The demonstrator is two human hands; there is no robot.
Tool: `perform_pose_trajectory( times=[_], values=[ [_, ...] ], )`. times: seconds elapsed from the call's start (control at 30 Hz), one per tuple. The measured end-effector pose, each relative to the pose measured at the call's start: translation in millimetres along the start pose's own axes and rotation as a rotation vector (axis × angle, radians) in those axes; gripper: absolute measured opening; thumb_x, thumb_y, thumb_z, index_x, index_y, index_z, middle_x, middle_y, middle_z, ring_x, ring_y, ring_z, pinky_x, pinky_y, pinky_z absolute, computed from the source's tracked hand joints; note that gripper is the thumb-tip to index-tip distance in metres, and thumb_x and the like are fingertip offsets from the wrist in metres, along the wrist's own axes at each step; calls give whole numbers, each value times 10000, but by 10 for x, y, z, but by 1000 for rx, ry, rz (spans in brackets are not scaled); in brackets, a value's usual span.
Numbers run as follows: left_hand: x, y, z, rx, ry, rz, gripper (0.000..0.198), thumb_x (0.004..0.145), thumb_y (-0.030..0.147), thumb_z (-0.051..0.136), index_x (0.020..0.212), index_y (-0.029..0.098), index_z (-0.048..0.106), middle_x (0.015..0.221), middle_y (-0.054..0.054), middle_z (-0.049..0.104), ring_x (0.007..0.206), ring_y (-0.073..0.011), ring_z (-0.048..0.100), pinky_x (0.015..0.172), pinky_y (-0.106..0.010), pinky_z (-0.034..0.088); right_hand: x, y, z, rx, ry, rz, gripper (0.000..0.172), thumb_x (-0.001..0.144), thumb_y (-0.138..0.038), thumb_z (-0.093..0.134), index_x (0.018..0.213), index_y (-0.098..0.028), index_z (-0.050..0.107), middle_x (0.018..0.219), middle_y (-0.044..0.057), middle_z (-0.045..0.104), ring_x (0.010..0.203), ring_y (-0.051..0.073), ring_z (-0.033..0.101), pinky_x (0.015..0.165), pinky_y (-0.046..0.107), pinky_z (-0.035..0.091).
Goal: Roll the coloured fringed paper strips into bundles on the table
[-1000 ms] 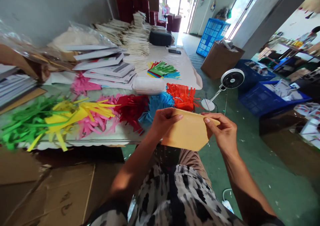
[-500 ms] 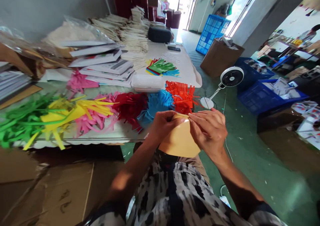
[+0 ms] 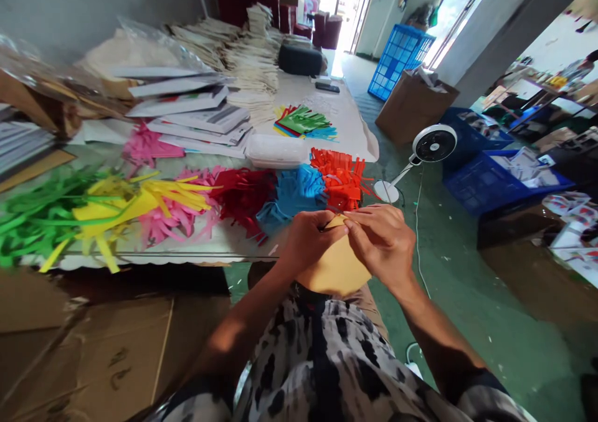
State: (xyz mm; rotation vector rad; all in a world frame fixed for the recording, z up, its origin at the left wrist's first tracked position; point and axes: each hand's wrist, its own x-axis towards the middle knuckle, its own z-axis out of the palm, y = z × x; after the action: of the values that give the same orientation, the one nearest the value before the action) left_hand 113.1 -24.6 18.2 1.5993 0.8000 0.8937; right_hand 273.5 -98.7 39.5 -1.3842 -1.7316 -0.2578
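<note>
Since both hands are busy with one yellow-orange sheet, I've got a decent view: the left hand has its top edge pinched between thumb and fingers, and the right hand grips that same edge just beside it, thumb and fingers closed. It's held in front of the person's body, right by the near edge of the table. Red fringe and blue fringe lie just past the hands, dark red fringe further left, and a little fan stands off to the right.
</note>
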Motion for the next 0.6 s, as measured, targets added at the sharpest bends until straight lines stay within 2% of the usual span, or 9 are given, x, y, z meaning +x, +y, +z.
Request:
perform_pose_trajectory(
  times=[0.13,0.27,0.37,0.5,0.53,0.6],
  values=[
    [1,-15,14,43,5,-15,412,806,368,679,571,182,396,617,58,317,616,-90,286,553,-247,207,-53,21,43,-116,98,-90,150,920,-202,758,1011,-317,786,961,-8,826,920,202,756,949,413,542],
    [-3,-48,23,38,12,-31,416,794,372,682,566,179,392,612,61,306,609,-85,281,544,-239,204,-45,28,64,-75,70,-113,126,922,-180,755,968,-297,761,909,-15,809,877,190,745,913,410,538],
    [-8,-65,6,-5,15,-52,388,794,381,690,579,176,440,608,57,351,606,-86,309,534,-228,222,-9,13,57,4,44,-43,166,925,-240,773,1074,-310,750,987,1,809,947,213,745,948,435,545],
    [-10,-75,-41,-127,-34,-100,333,792,433,727,659,164,583,631,36,477,610,-101,410,527,-219,285,50,26,-7,83,-63,114,532,912,-396,785,1410,-309,620,1325,78,726,1105,259,717,986,483,562],
    [-11,-76,-53,-168,-48,-112,330,789,443,739,681,158,611,642,29,504,616,-105,432,532,-219,306,61,40,-28,93,-108,147,525,915,-417,776,1406,-303,628,1339,82,718,1113,262,714,989,482,559],
    [-14,-79,-76,-230,-53,-133,330,769,450,775,711,147,655,665,16,549,633,-113,468,547,-219,347,73,73,-64,147,-204,229,353,939,-429,742,1259,-280,723,1217,63,767,1051,245,727,946,434,563]
  ],
)
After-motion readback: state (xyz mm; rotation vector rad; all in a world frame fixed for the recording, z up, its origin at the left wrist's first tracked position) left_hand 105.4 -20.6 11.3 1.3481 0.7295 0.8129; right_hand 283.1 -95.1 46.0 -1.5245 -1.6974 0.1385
